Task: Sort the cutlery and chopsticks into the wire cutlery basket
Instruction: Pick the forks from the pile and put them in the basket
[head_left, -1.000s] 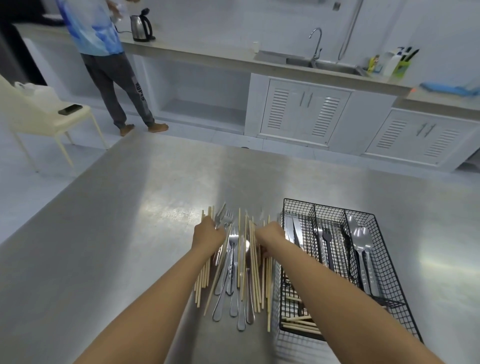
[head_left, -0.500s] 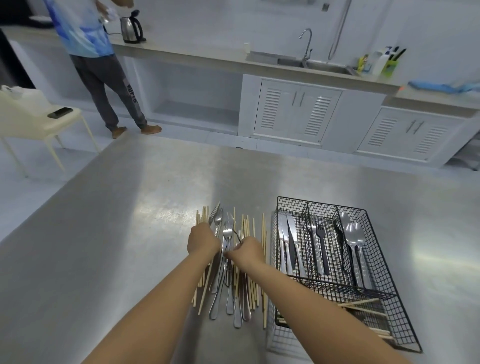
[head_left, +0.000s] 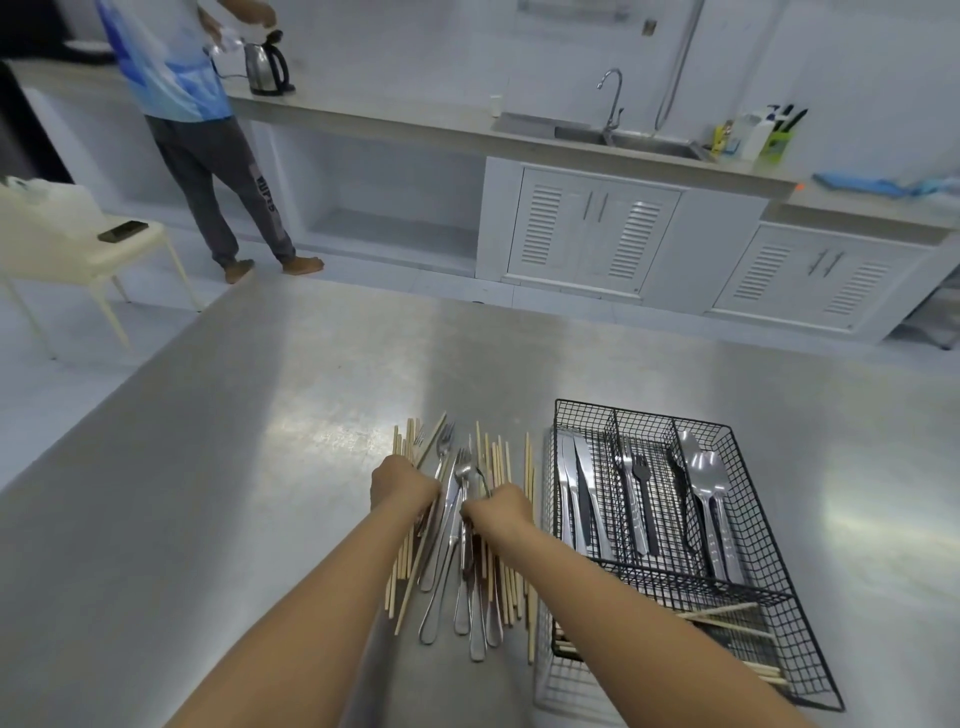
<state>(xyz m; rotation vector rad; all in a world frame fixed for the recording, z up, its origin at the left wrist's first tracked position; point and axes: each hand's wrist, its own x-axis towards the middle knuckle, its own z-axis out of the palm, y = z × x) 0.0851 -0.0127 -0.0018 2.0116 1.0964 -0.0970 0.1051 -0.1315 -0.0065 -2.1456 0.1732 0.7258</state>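
Since a second ago the right hand (head_left: 498, 506) has drawn back from the pile's basket side to its middle and closed on a fork (head_left: 462, 470). The left hand (head_left: 402, 486) stays curled on the mixed chopsticks (head_left: 498, 457) — whether gripping, I cannot tell. The wire basket (head_left: 779, 613) waits just right on the worktop (head_left: 234, 467); likely the fork slot next.

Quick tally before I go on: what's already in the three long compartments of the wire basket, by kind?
Knives: 2
Forks: 2 (1 silver, 1 black)
Spoons: 2
Black piece, kind unclear: 1
Total: 7
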